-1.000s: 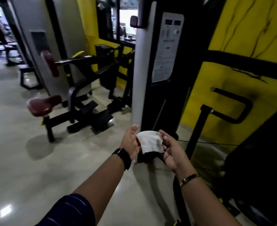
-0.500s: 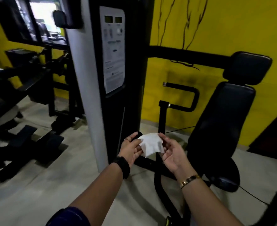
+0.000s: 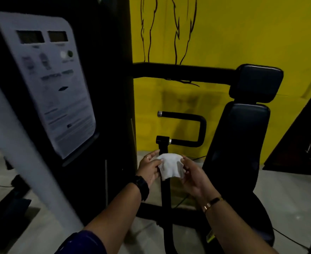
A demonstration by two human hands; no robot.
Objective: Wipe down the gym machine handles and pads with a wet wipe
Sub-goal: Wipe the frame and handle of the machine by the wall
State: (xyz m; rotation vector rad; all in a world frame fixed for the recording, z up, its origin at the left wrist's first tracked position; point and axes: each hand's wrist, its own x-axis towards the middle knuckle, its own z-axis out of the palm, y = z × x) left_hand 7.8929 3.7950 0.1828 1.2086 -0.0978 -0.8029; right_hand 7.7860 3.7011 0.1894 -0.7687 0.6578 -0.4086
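- A pale upright post [image 3: 22, 143] slants across the near left edge and is blurred.
- White instruction placard [image 3: 48, 79], fixed to the black weight-stack housing [image 3: 112, 88]. It carries two dark windows at the top and small print below, too blurred to read.
- Dark blue sleeve [image 3: 85, 242] at the bottom edge, with the bare left forearm reaching away from it and a black wristwatch [image 3: 141, 187] on the wrist.
- Left hand [image 3: 149, 167]: thumb and fingers pinch the left edge of the wet wipe, and a ring shows on one finger.
- Wet wipe [image 3: 171, 167]: white and crumpled, stretched between the two hands in mid-air. It sits in front of the black upright bar [image 3: 164, 191] and just below the handle mount. Whether it touches the bar cannot be told.
- Right hand [image 3: 193, 178]: palm turned toward the left, fingers curled round the right edge of the wipe. A gold bracelet [image 3: 212, 203] is on the wrist.
- Handle [image 3: 184, 114]: a black U-shaped bar with a metal end cap, above and beyond the hands and apart from them.
- Back pad [image 3: 238, 143], black and tilted, to the right of the hands, with the head pad [image 3: 257, 83] above it on a black crossbar [image 3: 178, 72].
- Yellow wall [image 3: 233, 33] with black line drawing, far behind the machine. Pale floor [image 3: 288, 198] lies at the near right.
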